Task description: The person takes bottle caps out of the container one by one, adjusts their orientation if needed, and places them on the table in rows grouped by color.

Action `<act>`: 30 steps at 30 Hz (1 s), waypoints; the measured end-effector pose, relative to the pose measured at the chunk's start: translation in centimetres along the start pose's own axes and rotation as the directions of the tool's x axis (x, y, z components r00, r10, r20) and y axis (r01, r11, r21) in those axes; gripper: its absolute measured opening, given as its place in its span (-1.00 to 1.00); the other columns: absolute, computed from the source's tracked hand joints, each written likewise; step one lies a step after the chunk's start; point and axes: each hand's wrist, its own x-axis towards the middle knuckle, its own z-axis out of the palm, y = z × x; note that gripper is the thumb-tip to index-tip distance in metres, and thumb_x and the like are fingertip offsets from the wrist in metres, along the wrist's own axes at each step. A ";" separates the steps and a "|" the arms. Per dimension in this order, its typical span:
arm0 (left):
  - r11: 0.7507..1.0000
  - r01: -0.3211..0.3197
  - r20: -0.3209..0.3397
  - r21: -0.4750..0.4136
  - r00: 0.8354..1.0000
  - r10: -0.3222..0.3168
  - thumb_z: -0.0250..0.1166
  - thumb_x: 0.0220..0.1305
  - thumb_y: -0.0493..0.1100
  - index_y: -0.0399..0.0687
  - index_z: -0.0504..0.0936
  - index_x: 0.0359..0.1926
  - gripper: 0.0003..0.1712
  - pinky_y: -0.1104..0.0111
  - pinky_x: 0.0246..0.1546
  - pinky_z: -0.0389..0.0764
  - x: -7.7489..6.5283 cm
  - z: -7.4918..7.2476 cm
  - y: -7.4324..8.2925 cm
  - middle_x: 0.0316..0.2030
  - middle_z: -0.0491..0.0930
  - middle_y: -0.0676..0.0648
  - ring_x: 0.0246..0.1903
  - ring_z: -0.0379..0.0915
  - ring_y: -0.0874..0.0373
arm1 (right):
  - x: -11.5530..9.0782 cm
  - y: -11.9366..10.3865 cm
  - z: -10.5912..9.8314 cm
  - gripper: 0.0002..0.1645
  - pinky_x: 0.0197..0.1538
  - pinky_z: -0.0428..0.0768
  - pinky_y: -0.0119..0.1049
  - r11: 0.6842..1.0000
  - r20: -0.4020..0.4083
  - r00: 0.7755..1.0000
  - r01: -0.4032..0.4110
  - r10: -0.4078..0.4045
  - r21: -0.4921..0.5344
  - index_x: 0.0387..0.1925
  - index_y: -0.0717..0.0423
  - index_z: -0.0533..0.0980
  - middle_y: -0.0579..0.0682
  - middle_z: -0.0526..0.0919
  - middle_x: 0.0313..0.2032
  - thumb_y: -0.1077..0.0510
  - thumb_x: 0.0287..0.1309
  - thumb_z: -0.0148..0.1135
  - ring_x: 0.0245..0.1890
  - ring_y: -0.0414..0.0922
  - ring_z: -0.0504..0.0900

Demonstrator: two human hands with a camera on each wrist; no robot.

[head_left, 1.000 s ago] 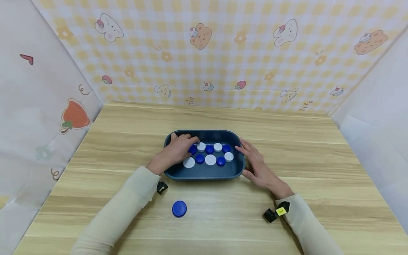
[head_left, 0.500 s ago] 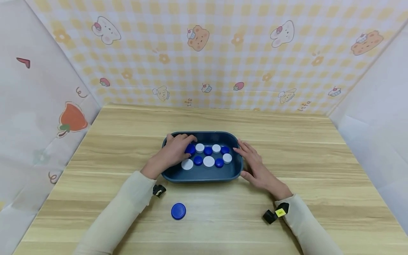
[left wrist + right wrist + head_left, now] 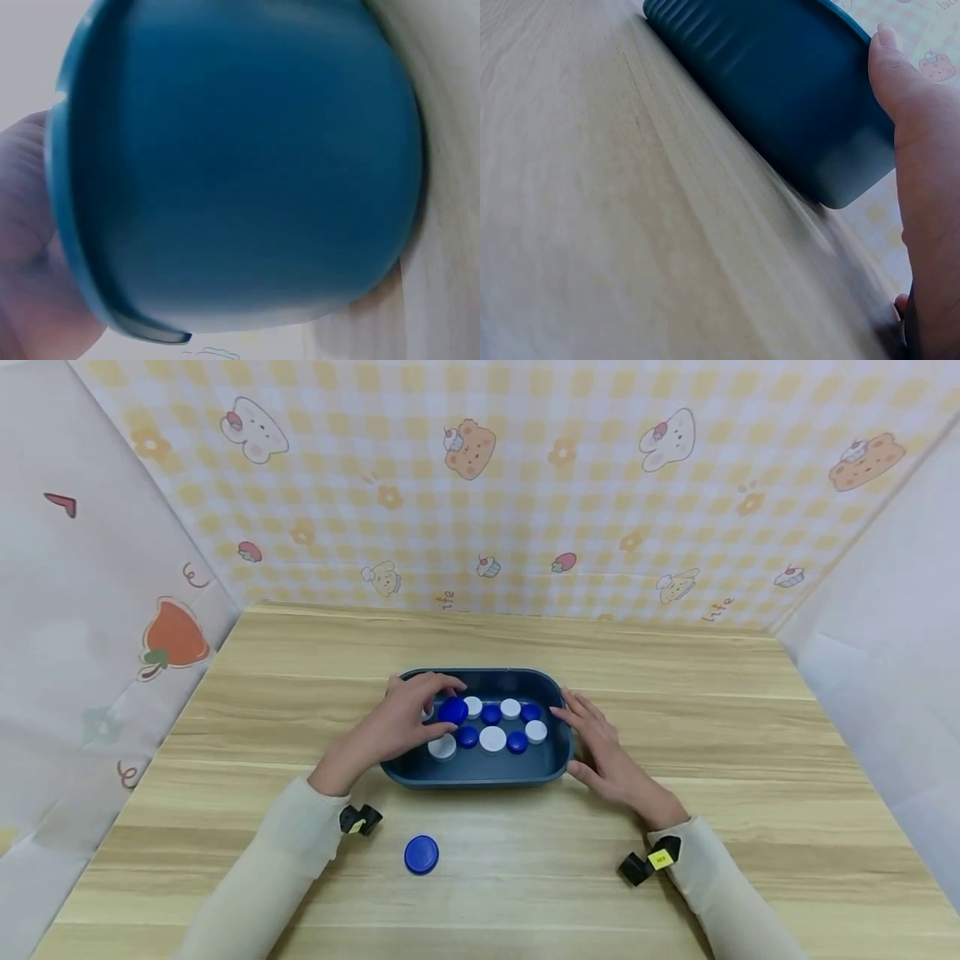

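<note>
In the head view, a dark teal tub [image 3: 480,782] stands on the table, with several blue and white plastic caps lying in rows inside. My left hand [image 3: 393,714] reaches over its left end and pinches a blue plastic cap [image 3: 453,710] between thumb and fingers, seemingly just above the others. The left wrist view shows part of that hand [image 3: 34,247] beyond the tub's wall [image 3: 247,165]; the cap is hidden there. At the right end, my right hand [image 3: 611,760] rests relaxed fingers against the rim. Its thumb [image 3: 891,71] touches the tub in the right wrist view.
Another blue cap [image 3: 422,855] lies on the wooden table [image 3: 525,893] in front of the tub. A yellow checked cloth [image 3: 525,510] hangs behind the table, and pale sheets [image 3: 97,635] stand at both sides.
My left hand has drawn back a little to the left, uncovering the blue cap, which looks slightly raised and shifted right. The right hand stays against the tub.
</note>
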 end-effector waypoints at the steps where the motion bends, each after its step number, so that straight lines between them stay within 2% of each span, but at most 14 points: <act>1: 1.000 -0.008 -0.010 -0.010 1.000 0.008 0.45 0.10 -0.18 -0.11 0.50 0.14 -0.44 0.19 -0.30 0.04 -0.2 -0.1 0.1 -0.15 0.57 -0.01 -0.36 0.34 0.14 | 0.0 0.0 0.0 -0.07 0.21 -0.06 0.36 1.000 -0.001 1.000 0.002 -0.002 -0.003 0.40 0.13 0.16 0.25 -0.01 0.44 -0.44 0.29 -0.25 0.37 0.33 -0.03; 6: 0.999 -0.043 -0.061 -0.020 0.997 0.042 0.48 0.06 -0.19 -0.10 0.50 0.14 -0.40 0.19 -0.30 0.02 -0.8 -0.3 0.4 -0.17 0.55 0.02 -0.36 0.36 0.09 | -0.1 0.0 0.1 -0.06 0.18 0.02 0.31 1.000 0.001 1.000 -0.005 0.005 -0.014 0.40 0.12 0.16 0.22 -0.02 0.45 -0.46 0.28 -0.26 0.43 0.16 -0.03; 10: 0.998 -0.056 -0.098 -0.035 0.994 0.052 0.50 0.02 -0.23 -0.10 0.50 0.14 -0.38 0.17 -0.31 0.00 -1.1 -0.6 0.7 -0.21 0.54 0.03 -0.36 0.39 0.02 | -0.1 0.1 0.1 -0.05 0.17 0.00 0.35 1.000 0.012 1.000 -0.024 0.024 -0.013 0.41 0.08 0.15 0.17 -0.04 0.46 -0.48 0.26 -0.26 0.43 0.12 -0.05; 15: 0.996 -0.089 -0.113 -0.022 0.990 0.086 0.51 0.01 -0.21 -0.10 0.51 0.12 -0.38 0.19 -0.34 0.00 -1.5 -0.7 1.1 -0.20 0.55 0.03 -0.38 0.35 0.11 | 0.0 0.1 0.1 -0.04 0.16 -0.01 0.36 1.000 0.016 1.000 -0.027 0.027 -0.005 0.41 0.08 0.15 0.17 -0.05 0.46 -0.49 0.25 -0.25 0.43 0.13 -0.04; 21: 0.989 -0.145 -0.141 -0.017 0.980 0.142 0.51 0.00 -0.21 -0.10 0.53 0.11 -0.40 0.20 -0.34 0.00 -2.0 -0.5 0.8 -0.19 0.55 0.04 -0.39 0.30 0.19 | 0.0 0.0 0.0 -0.04 0.16 -0.01 0.36 1.000 0.017 1.000 -0.026 0.026 0.009 0.41 0.09 0.16 0.18 -0.05 0.46 -0.49 0.25 -0.25 0.43 0.13 -0.03; 26: 0.977 -0.212 -0.139 -0.030 0.969 0.205 0.51 0.00 -0.22 -0.08 0.53 0.09 -0.41 0.20 -0.33 0.01 -2.3 -0.6 0.9 -0.14 0.57 0.04 -0.34 0.32 0.17 | -0.1 0.2 -0.1 -0.03 0.16 0.00 0.35 1.000 0.013 1.000 -0.027 0.027 0.002 0.41 0.09 0.16 0.18 -0.05 0.46 -0.50 0.25 -0.27 0.43 0.13 -0.03; 30: 0.964 -0.262 -0.104 -0.036 0.961 0.258 0.51 0.00 -0.23 -0.10 0.53 0.08 -0.43 0.19 -0.29 0.04 -2.4 -0.8 1.3 -0.09 0.58 0.01 -0.15 0.40 0.12 | -0.1 0.2 0.0 -0.03 0.17 -0.01 0.34 0.999 0.018 0.999 -0.032 0.032 0.001 0.41 0.08 0.15 0.16 -0.06 0.47 -0.50 0.25 -0.26 0.43 0.12 -0.04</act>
